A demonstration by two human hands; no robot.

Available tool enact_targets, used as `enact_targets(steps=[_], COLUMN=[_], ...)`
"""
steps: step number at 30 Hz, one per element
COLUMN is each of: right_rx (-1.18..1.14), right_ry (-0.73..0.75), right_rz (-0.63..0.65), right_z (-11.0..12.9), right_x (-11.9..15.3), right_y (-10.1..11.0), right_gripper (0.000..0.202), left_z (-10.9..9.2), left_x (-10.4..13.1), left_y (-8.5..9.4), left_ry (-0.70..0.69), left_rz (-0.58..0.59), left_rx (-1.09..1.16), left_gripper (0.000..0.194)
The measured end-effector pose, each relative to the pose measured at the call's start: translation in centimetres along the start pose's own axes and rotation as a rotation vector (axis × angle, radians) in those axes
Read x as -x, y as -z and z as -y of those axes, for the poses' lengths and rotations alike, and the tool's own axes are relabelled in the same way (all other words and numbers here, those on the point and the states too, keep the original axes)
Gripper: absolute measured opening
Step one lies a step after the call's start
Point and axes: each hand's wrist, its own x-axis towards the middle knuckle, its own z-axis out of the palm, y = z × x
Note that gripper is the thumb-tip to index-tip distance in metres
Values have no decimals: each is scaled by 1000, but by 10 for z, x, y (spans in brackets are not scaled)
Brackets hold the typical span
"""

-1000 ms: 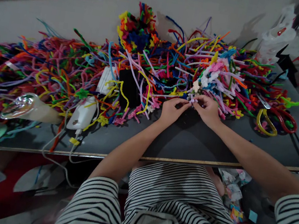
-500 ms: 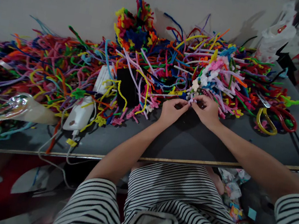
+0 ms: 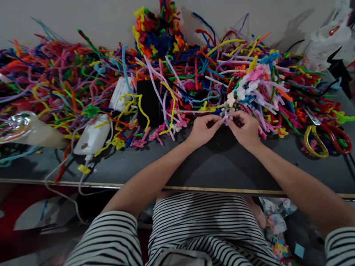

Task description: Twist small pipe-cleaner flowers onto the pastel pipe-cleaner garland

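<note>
My left hand (image 3: 205, 130) and my right hand (image 3: 244, 128) meet just over the near edge of the heap, thumbs and forefingers pinched. Between their fingertips is a small pale purple pipe cleaner piece (image 3: 225, 117), gripped from both sides; its exact shape is partly covered by the fingers. Right behind it lies a bunch of pipe cleaner flowers (image 3: 247, 88) in white, pink and blue. A big heap of loose pipe cleaners (image 3: 68, 75) in many colours stretches along the table on both sides.
Scissors (image 3: 313, 140) with yellow and red handles lie to the right. On the left are a white charger-like device (image 3: 93, 135) with a cable and a clear plastic wrapper (image 3: 18, 128). A dark flat object (image 3: 148, 101) rests amid the heap. A white plastic bag (image 3: 327, 37) stands at the back right.
The whole view has shifted slightly. Both hands keep their pinch on the pale purple piece, with only tiny finger movement.
</note>
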Motion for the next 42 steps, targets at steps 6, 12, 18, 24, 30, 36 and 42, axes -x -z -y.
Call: enact_targets(steps=[6,12,18,24,30,36,42], right_rx=[-328,-148,-2,33,9,-53,-268], right_ry=[-182,-52,16,-10,13,-27,-289], right_rz=[150,33,13,11,42,75,132], right_z=[-11,-6,-2,-3,-1,-1,5], right_x=[-5,-3,0,0,1,4,5], right_y=[-3,-1,-2,-2,-2,-4,-6], right_gripper=[40,26,22,21,25,32,39], left_z=[-2,-10,-7,-1,-5,-4,-10], left_x=[0,4,4,2,4,3,8], left_y=[1,-1,0,-2,-2,0,3], left_ry=[-22,-89,-160,-129,-213,-187,59], left_rz=[31,-125,-117,-97,-63,-15,37], left_rx=[108,-88,-215,-248,-271,-107,26], left_gripper=[32,23,13,14,15,34,32])
